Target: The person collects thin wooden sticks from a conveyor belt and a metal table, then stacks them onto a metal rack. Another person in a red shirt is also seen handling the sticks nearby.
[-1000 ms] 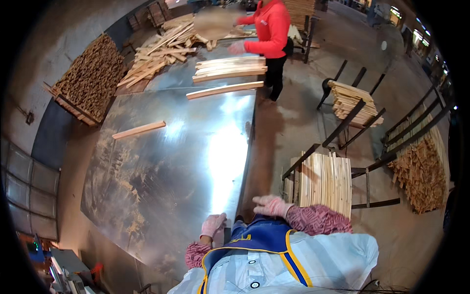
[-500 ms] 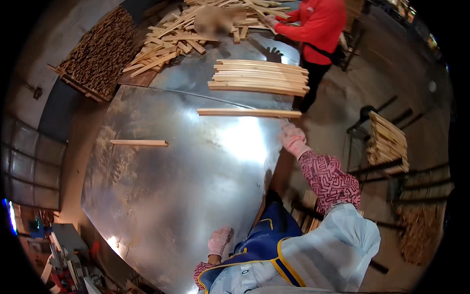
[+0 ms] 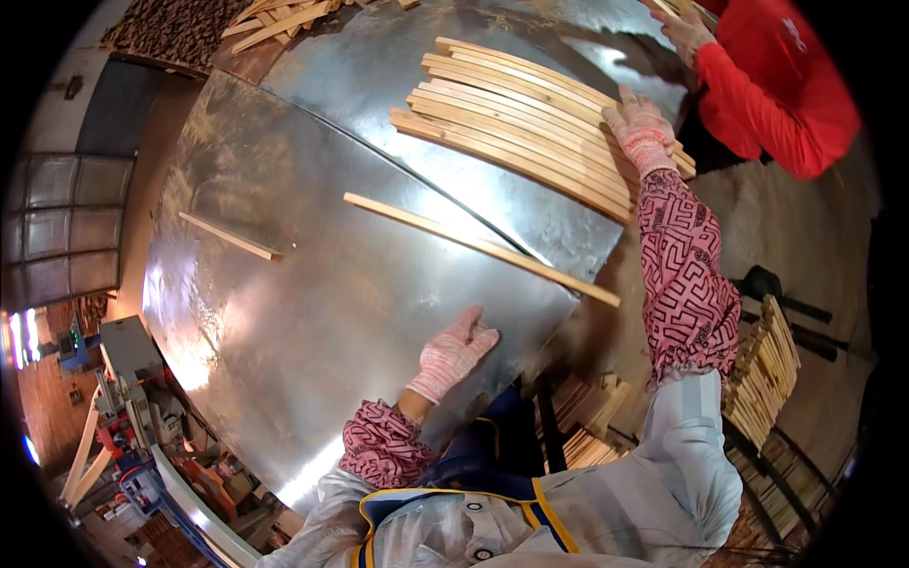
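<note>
A row of pale wooden strips (image 3: 521, 118) lies side by side on the metal-topped table (image 3: 322, 350). My right hand (image 3: 644, 133), in a pinkish knit glove, is over the right ends of these strips with its fingers stretched out; its fingertips seem to touch the wood. My left hand (image 3: 454, 355), gloved alike, is over the table's near part, fingers apart and nothing in them. Between my hands and the row lies a single long strip (image 3: 473, 248), its right end jutting past the table edge. A shorter strip (image 3: 230, 236) rests alone at the left.
A person in a red top (image 3: 776, 85) stands at the far right, a gloved hand (image 3: 686, 36) on some wood. Loose strips (image 3: 279, 21) are heaped at the far left. Stacked strips (image 3: 765, 374) sit on a dark rack at the right. Machinery (image 3: 142, 464) stands at lower left.
My right hand has gone from beside the single strip to the right ends of the row. My left hand has moved forward over the table. The view has turned and shifted closer to the row.
</note>
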### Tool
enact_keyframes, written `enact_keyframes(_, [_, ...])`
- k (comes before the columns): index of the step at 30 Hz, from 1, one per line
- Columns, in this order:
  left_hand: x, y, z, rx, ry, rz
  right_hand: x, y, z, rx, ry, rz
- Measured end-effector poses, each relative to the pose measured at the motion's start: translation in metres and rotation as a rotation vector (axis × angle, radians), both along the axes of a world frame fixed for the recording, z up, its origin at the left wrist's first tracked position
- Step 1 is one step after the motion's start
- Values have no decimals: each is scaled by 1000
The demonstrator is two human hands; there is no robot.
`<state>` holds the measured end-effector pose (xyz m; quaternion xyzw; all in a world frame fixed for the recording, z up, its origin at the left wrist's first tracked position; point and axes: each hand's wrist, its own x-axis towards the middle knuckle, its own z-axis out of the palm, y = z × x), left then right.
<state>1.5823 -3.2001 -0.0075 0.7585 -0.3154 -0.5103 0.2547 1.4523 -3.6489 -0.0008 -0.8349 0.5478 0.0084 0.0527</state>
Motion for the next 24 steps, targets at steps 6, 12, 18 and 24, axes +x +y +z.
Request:
enact_keyframes(6, [-10,-58,-14,23,-42,295,43,-3,-17,16,55,37])
enact_keyframes(12, [3,-74,-12,245,179,474,38,106,4,261,87,194])
enact_keyframes(18, [66,71,-3,49,-33,393,46,296,-5,554,-259,272])
enact_keyframes(24, [142,308,1,167,-240,159,79,502,-3,796,-249,425])
